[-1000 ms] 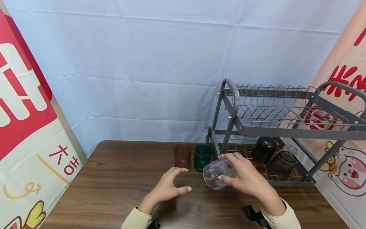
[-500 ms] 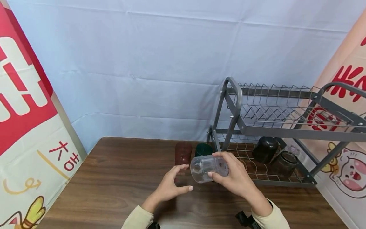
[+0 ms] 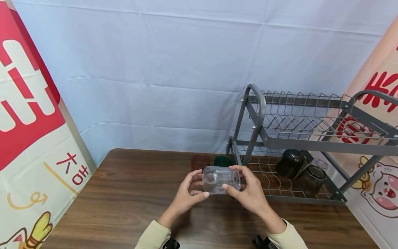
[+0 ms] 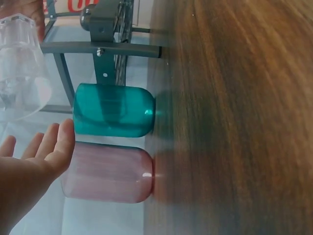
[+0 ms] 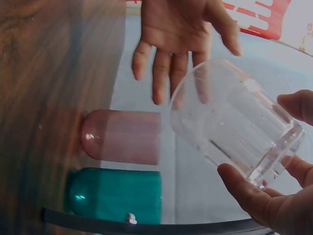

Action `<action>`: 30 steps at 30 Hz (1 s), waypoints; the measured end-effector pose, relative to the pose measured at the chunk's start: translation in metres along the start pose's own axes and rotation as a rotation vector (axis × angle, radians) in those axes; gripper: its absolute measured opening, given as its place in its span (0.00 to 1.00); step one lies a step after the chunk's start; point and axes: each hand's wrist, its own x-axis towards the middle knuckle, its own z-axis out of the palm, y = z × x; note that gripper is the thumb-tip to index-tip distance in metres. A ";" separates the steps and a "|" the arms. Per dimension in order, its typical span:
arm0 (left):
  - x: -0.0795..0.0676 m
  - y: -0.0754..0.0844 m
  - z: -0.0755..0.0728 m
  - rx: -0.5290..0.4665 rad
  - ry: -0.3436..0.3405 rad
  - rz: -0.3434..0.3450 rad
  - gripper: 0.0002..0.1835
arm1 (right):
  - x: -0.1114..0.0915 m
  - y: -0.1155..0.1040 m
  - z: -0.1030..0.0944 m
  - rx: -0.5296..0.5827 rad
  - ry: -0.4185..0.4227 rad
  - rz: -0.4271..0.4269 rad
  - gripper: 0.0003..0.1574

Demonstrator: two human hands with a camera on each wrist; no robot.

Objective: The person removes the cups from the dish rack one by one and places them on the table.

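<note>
A clear plastic cup (image 3: 214,180) lies sideways in the air over the table, its mouth facing left. My right hand (image 3: 250,188) grips it near the base, thumb in front and fingers behind, as the right wrist view (image 5: 274,200) confirms. Close to the mouth is my left hand (image 3: 188,192), fingers spread and slightly bent; the right wrist view shows a gap between its palm and the cup. Behind the hands, a red cup (image 4: 110,172) and a green cup (image 4: 115,110) stand side by side on the table, partly hidden in the head view.
At the right stands a grey two-tier dish rack (image 3: 311,141). On its lower tier sit a black cup (image 3: 290,163), a dark see-through cup (image 3: 312,180) and a clear cup (image 3: 320,164). The wooden table (image 3: 124,200) ends at a pale cloth backdrop (image 3: 155,86).
My right hand has carried the clear cup leftward, away from the rack, turning it from tilted to nearly level. My left hand stays about in place, with the cup's mouth now beside it.
</note>
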 end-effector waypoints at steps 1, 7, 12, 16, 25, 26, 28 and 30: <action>0.000 0.000 0.000 -0.004 0.002 0.010 0.36 | -0.001 0.001 0.001 0.014 0.006 0.005 0.34; 0.001 -0.003 -0.002 -0.025 0.011 0.048 0.36 | -0.003 0.007 0.009 0.118 0.018 0.030 0.34; 0.004 -0.014 -0.004 -0.047 0.010 0.064 0.37 | -0.004 0.005 0.013 0.215 0.002 0.061 0.33; 0.005 -0.024 -0.006 -0.056 0.017 0.079 0.36 | -0.005 -0.006 0.014 0.234 -0.018 0.066 0.32; 0.003 -0.029 -0.005 -0.068 0.056 0.097 0.32 | -0.007 -0.020 0.021 0.316 -0.062 0.078 0.32; 0.003 -0.029 -0.005 -0.078 0.056 0.100 0.32 | -0.007 -0.019 0.022 0.333 -0.062 0.075 0.32; 0.003 -0.029 -0.005 -0.106 0.051 0.099 0.32 | -0.007 -0.018 0.023 0.356 -0.061 0.072 0.32; 0.003 -0.030 -0.005 -0.140 0.038 0.103 0.32 | -0.007 -0.017 0.024 0.370 -0.060 0.068 0.31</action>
